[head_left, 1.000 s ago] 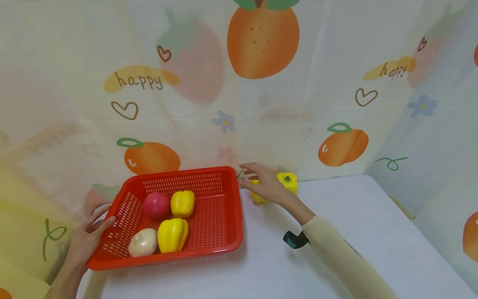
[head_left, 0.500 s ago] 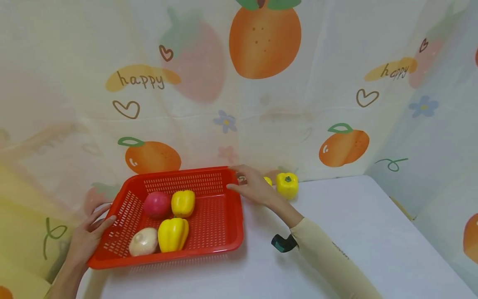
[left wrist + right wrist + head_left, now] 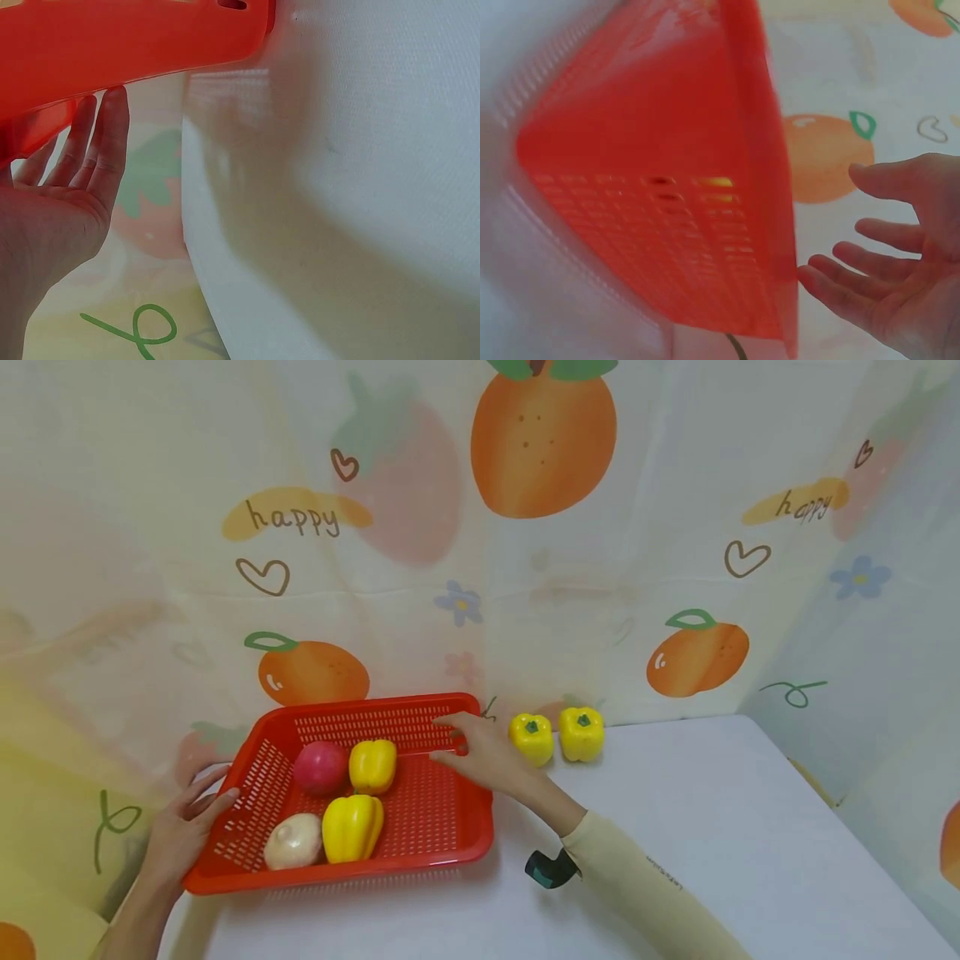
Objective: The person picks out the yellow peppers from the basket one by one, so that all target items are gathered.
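Observation:
In the head view, my left hand (image 3: 183, 827) holds the left rim of a red slotted plastic basket (image 3: 375, 866); its thumb lies over the rim, and the left wrist view shows its fingers (image 3: 109, 146) under the edge. My right hand (image 3: 480, 752) hovers over the basket's right end, fingers apart and holding nothing. Inside the basket lie a round magenta fruit or vegetable (image 3: 321, 767), a pale, onion-like bulb (image 3: 294, 842) and two yellow bell peppers, one behind (image 3: 373, 766) and one in front (image 3: 352, 828).
Right of the basket, two more yellow bell peppers stand against the printed backdrop, one nearer (image 3: 532, 740) and one farther right (image 3: 582, 734). A white-covered table (image 3: 675, 827) lies underneath. A dark wrist device (image 3: 551, 868) shows beside the right sleeve.
My right hand has moved left from in front of the two standing peppers to over the basket's right end, uncovering those peppers. The left hand stays on the rim.

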A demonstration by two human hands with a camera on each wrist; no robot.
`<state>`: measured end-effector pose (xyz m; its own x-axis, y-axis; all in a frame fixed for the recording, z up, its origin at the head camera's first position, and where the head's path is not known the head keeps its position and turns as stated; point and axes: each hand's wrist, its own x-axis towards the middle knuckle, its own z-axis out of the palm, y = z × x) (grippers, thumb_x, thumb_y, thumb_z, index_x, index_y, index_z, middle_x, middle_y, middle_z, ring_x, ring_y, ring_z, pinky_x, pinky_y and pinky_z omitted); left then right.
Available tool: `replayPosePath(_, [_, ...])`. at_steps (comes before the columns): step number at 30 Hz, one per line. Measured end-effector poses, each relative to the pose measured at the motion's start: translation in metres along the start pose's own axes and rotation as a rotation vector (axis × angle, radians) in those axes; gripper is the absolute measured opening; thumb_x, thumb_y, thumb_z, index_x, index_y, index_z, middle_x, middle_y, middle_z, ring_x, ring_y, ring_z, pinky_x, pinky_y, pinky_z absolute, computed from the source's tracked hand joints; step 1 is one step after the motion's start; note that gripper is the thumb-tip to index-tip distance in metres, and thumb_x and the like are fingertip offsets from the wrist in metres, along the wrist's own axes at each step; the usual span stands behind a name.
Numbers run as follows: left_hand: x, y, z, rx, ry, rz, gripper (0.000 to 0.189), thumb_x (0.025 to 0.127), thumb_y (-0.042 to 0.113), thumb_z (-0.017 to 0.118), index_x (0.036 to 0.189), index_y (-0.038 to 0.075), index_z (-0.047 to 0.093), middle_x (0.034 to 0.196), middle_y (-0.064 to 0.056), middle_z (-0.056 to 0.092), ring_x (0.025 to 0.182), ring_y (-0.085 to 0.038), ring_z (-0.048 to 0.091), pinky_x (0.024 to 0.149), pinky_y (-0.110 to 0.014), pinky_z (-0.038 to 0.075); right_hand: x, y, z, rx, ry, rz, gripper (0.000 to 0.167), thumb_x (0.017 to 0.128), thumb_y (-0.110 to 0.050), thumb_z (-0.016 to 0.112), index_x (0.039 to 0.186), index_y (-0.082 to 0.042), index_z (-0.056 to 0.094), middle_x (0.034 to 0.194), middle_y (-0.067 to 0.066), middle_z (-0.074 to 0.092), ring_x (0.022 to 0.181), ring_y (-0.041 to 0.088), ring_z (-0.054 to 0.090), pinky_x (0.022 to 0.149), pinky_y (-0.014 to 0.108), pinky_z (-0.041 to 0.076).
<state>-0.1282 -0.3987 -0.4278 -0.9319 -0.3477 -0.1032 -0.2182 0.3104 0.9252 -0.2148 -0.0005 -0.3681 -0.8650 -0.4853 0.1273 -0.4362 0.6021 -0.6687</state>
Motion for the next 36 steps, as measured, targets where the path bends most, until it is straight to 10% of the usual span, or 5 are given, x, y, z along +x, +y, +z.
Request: replayPosePath(36, [0.002, -0.002, -0.001, -0.07, -0.019, 0.01, 0.052, 0.093, 0.035, 0.068, 0.142, 0.029, 0.052, 0.084, 0.031, 0.06, 0.069, 0.001, 0.063, 0.058, -0.022, 0.055, 0.005, -0.043, 0.047, -0.016, -0.148, 0.035, 0.055, 0.087, -0.034, 0.074, 0.136, -0.014, 0.057, 0.13, 0.001, 0.062, 0.115, 0.012, 0.058, 0.089, 0.022, 0.051])
